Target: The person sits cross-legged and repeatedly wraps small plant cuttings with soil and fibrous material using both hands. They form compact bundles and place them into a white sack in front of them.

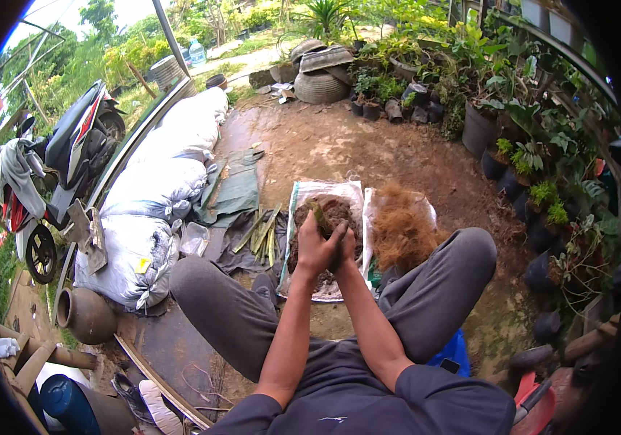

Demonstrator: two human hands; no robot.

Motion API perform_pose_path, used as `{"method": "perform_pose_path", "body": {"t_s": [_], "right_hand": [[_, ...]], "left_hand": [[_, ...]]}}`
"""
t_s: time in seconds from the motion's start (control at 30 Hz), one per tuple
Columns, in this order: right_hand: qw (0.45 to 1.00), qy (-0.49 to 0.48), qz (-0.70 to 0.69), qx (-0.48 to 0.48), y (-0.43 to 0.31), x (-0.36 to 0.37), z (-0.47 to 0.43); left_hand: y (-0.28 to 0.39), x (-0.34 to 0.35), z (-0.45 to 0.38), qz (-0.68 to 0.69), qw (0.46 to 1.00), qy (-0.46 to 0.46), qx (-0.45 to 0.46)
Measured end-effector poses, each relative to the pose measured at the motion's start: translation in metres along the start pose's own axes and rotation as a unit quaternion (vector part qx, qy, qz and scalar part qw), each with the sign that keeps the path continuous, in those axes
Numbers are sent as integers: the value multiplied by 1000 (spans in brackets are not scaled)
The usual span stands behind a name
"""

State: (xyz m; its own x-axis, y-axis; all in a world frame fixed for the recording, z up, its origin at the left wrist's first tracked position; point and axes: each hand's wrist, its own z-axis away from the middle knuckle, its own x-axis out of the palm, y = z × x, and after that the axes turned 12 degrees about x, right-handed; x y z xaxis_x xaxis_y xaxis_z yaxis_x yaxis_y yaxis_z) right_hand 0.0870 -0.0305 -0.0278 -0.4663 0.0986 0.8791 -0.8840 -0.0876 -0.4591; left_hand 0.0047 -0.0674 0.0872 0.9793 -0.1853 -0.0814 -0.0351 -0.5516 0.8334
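Both my hands meet over a spread white sack (299, 190) heaped with dark, crumbly soil (349, 211). Between them is a green plant piece (319, 215), perhaps a cut stem, its upper end sticking out above the fingers. My left hand (313, 246) wraps it from the left. Pressed against it from the right is my right hand (345, 246), its fingers dark with soil. The lower end of the piece is hidden in the hands. Reddish-brown coir-like fibre (403, 227) is piled on a second sack, right of the soil. Several green cut stems (264, 235) lie to the left.
Full white sacks (131, 255) line the left side, with a clay pot (88, 316) and a parked motorcycle (74, 133) near them. Potted plants (481, 128) border the right. A phone (450, 366) lies on blue material by my right thigh. Stacked pots (321, 81) stand ahead.
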Motion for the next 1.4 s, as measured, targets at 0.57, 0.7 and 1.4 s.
{"method": "perform_pose_path", "body": {"t_s": [0.57, 0.7, 1.4], "right_hand": [[997, 7, 67, 49, -16, 49, 34], [995, 19, 92, 24, -17, 62, 35], [973, 98, 194, -79, -15, 60, 36]], "left_hand": [[0, -10, 5, -37, 993, 92, 62], [-9, -7, 2, 104, 961, 256, 24], [-13, -7, 7, 249, 945, 212, -14]]}}
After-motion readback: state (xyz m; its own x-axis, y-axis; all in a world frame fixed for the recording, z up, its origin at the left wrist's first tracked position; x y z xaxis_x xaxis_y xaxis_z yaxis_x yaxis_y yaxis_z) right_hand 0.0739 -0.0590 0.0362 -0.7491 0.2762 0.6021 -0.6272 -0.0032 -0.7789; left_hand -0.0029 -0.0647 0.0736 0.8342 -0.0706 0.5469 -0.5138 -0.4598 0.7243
